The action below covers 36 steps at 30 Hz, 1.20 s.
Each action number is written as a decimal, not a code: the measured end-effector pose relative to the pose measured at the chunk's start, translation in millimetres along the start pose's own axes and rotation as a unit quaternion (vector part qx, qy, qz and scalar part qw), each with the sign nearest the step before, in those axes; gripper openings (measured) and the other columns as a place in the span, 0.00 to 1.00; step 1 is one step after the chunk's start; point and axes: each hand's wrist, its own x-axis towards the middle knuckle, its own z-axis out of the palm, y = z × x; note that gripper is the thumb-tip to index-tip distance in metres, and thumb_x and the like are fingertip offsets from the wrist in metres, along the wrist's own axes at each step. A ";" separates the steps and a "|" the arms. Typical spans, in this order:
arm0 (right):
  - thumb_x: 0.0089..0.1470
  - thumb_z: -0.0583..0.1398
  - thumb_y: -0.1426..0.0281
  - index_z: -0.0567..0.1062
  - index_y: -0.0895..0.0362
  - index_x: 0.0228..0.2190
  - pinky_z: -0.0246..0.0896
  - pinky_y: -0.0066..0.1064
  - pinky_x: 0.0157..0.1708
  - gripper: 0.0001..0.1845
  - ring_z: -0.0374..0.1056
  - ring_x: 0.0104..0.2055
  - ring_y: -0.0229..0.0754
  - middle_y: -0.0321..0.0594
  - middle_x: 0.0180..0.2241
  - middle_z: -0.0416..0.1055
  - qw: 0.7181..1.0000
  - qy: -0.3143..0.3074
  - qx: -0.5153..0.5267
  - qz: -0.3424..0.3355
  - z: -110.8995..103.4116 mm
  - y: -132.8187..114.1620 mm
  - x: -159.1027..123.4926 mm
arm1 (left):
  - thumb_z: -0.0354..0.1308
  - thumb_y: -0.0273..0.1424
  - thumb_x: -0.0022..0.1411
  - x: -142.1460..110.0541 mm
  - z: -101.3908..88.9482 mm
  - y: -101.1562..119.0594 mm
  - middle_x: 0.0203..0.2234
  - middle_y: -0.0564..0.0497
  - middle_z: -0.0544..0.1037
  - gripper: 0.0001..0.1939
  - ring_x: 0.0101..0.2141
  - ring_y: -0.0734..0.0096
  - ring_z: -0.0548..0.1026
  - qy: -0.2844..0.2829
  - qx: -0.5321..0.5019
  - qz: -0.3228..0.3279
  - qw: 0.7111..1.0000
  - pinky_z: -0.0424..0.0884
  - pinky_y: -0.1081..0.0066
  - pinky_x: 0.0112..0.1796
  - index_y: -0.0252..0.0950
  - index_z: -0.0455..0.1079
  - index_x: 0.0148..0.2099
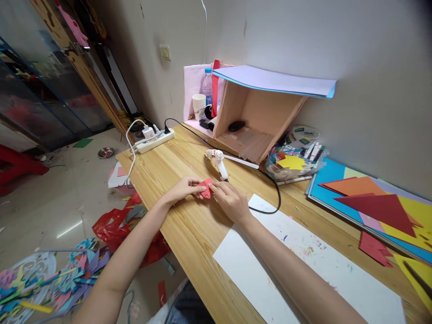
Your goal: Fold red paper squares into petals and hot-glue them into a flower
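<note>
A small folded piece of red paper [206, 190] is held between both hands over the wooden table [189, 220]. My left hand [187, 189] pinches its left side with thumb and fingers. On its right edge the fingers of my right hand [231, 198] are closed. Just beyond the hands stands a white hot glue gun [219, 164], its black cord [279, 198] curving to the right. Under my right forearm lies a large white sheet [303, 265] with coloured specks on it.
A power strip [155, 140] with plugs sits at the left table edge. Behind are an open cardboard box [259, 112], paper cups [199, 107] and a bottle [207, 85]. Rightward lie a tub of markers [293, 164] and coloured paper [378, 207]. Paper scraps [84, 274] cover the floor.
</note>
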 end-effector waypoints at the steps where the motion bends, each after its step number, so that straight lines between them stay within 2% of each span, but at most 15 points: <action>1: 0.55 0.53 0.77 0.72 0.56 0.38 0.57 0.25 0.33 0.11 0.68 0.38 0.36 0.37 0.36 0.74 1.000 0.000 0.003 0.001 0.5 0.1 -0.2 | 0.61 0.38 0.49 -0.1 -0.1 0.0 0.26 0.48 0.76 0.16 0.24 0.77 0.71 0.001 -0.001 0.001 1.000 0.68 0.76 0.29 0.29 0.72 0.36; 6: 0.54 0.53 0.75 0.72 0.55 0.39 0.60 0.27 0.36 0.11 0.67 0.39 0.38 0.39 0.36 0.74 0.998 -0.003 0.059 0.029 -0.3 -1.9 0.0 | 0.60 0.37 0.51 0.5 -0.5 -0.4 0.23 0.51 0.74 0.14 0.24 0.79 0.68 0.023 -0.001 0.023 0.999 0.64 0.78 0.29 0.29 0.72 0.33; 9: 0.54 0.54 0.71 0.72 0.54 0.39 0.63 0.30 0.38 0.11 0.66 0.42 0.41 0.42 0.40 0.71 0.978 0.008 0.172 0.115 -4.9 -5.2 1.7 | 0.59 0.38 0.52 0.2 -0.7 0.3 0.23 0.52 0.73 0.14 0.24 0.78 0.67 0.030 0.020 0.034 0.999 0.63 0.77 0.29 0.29 0.72 0.32; 11: 0.55 0.53 0.68 0.70 0.55 0.41 0.64 0.32 0.38 0.12 0.66 0.43 0.41 0.45 0.42 0.68 0.936 0.012 0.280 0.214 -7.6 -6.6 3.1 | 0.58 0.38 0.52 -1.3 -0.2 2.1 0.23 0.52 0.73 0.15 0.25 0.77 0.68 0.021 0.048 0.041 0.998 0.62 0.76 0.30 0.29 0.72 0.33; 14: 0.53 0.54 0.63 0.69 0.57 0.40 0.65 0.31 0.35 0.15 0.68 0.38 0.40 0.44 0.39 0.70 0.826 -0.038 0.445 0.343 -8.1 -5.9 4.7 | 0.57 0.39 0.53 -4.8 1.6 6.3 0.25 0.50 0.74 0.15 0.27 0.75 0.69 -0.011 0.079 0.045 0.996 0.63 0.75 0.31 0.29 0.72 0.34; 16: 0.51 0.56 0.60 0.71 0.59 0.35 0.64 0.31 0.34 0.16 0.69 0.34 0.40 0.42 0.34 0.72 0.761 -0.101 0.526 0.367 -6.5 -4.1 5.5 | 0.57 0.39 0.53 -6.8 3.2 8.9 0.27 0.49 0.74 0.15 0.28 0.73 0.70 -0.035 0.085 0.045 0.995 0.63 0.75 0.31 0.29 0.72 0.34; 17: 0.49 0.57 0.59 0.72 0.60 0.33 0.63 0.30 0.34 0.16 0.68 0.33 0.39 0.41 0.31 0.72 0.738 -0.124 0.552 0.368 -5.4 -3.2 5.8 | 0.57 0.39 0.53 -7.5 4.0 9.8 0.27 0.49 0.74 0.15 0.29 0.73 0.70 -0.044 0.086 0.045 0.994 0.64 0.75 0.31 0.30 0.72 0.34; 19: 0.47 0.59 0.58 0.73 0.61 0.28 0.61 0.29 0.31 0.16 0.66 0.29 0.38 0.39 0.27 0.71 0.711 -0.139 0.579 0.374 -3.6 -2.0 6.2 | 0.57 0.39 0.52 -8.1 5.2 10.8 0.27 0.49 0.75 0.15 0.29 0.73 0.70 -0.048 0.087 0.047 0.994 0.64 0.75 0.30 0.30 0.71 0.33; 23: 0.44 0.60 0.57 0.71 0.61 0.24 0.59 0.28 0.29 0.17 0.64 0.26 0.36 0.37 0.23 0.69 0.693 -0.125 0.579 0.412 -0.3 -1.8 5.1 | 0.56 0.39 0.54 -7.8 7.2 11.3 0.27 0.48 0.75 0.16 0.28 0.73 0.71 -0.037 0.097 0.050 0.993 0.64 0.75 0.30 0.29 0.71 0.33; 26: 0.44 0.60 0.57 0.71 0.60 0.23 0.59 0.29 0.29 0.18 0.64 0.26 0.36 0.37 0.23 0.69 0.691 -0.118 0.571 0.427 1.8 -2.9 3.7 | 0.56 0.39 0.54 -7.4 8.0 11.4 0.24 0.49 0.74 0.15 0.27 0.73 0.71 -0.026 0.111 0.061 0.992 0.64 0.75 0.29 0.29 0.70 0.31; 36: 0.46 0.59 0.57 0.68 0.59 0.20 0.55 0.29 0.27 0.17 0.60 0.24 0.35 0.35 0.20 0.66 0.729 -0.112 0.525 0.424 0.6 -9.2 5.4 | 0.55 0.40 0.54 -6.1 5.9 8.5 0.19 0.55 0.62 0.17 0.23 0.79 0.61 -0.010 0.176 0.096 0.980 0.58 0.77 0.24 0.30 0.64 0.24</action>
